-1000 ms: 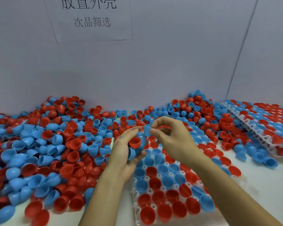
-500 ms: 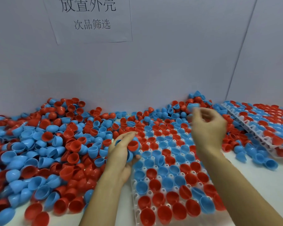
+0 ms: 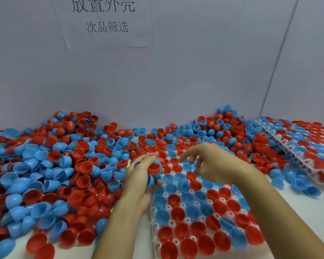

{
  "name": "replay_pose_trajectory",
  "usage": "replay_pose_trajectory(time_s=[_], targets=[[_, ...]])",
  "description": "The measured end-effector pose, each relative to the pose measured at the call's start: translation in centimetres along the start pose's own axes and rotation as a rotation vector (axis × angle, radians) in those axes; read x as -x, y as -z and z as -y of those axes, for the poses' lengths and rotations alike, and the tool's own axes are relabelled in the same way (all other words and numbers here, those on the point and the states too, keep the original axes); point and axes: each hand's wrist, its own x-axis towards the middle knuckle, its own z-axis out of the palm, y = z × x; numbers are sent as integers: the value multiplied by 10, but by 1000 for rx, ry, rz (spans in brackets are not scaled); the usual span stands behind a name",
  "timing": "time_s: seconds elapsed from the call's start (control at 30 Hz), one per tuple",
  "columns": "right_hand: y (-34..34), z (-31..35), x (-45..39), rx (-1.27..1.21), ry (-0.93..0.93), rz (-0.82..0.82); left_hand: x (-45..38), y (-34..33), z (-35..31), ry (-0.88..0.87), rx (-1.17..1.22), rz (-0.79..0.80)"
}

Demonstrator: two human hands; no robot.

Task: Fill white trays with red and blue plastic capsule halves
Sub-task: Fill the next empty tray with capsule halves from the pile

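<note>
A white tray point(image 3: 169, 207) lies in front of me, its cups mostly filled with red and blue capsule halves. My left hand point(image 3: 140, 176) grips a small bunch of capsule halves point(image 3: 154, 170), a red one on top and blue ones under it, at the tray's left edge. My right hand point(image 3: 213, 162) hovers over the tray's far part with its fingers loosely spread towards the left hand, and nothing shows in it. A big loose pile of capsule halves point(image 3: 54, 174) covers the table to the left.
More loose halves point(image 3: 223, 131) are heaped along the back wall. A stack of filled white trays point(image 3: 303, 144) sits at the far right, with stray blue halves point(image 3: 297, 182) in front of it. A paper sign point(image 3: 105, 21) hangs on the grey wall.
My right hand went out to the far right side of the tray with a blue half, then came back left and lower towards the left hand without it. The left hand stayed put.
</note>
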Motion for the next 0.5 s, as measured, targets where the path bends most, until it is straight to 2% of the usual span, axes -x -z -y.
replay_pose_trajectory(time_s=[0.1,0.2,0.27,0.3,0.37,0.43,0.47,0.5], targets=[[-19,-11,1,17,36,75,1,-2,0,-2,-9,0],[-33,-9,-5,14,118,-6,3,-1,-1,-5,-5,-10],[-35,-12,-8,-58,100,-133,3,0,-2,1,4,-22],[-32,-16,-7,-154,45,-245,3,0,-3,5,13,-26],[-23,-25,-4,-497,-132,-608,3,0,-4,15,36,-38],[-2,-34,-5,-1066,-400,-1097,4,0,-5,33,64,-43],[7,-34,-7,-1334,-507,-1289,4,-1,-5,48,87,-40],[12,-28,-10,-1487,-552,-1389,4,-1,-6,63,113,-34]])
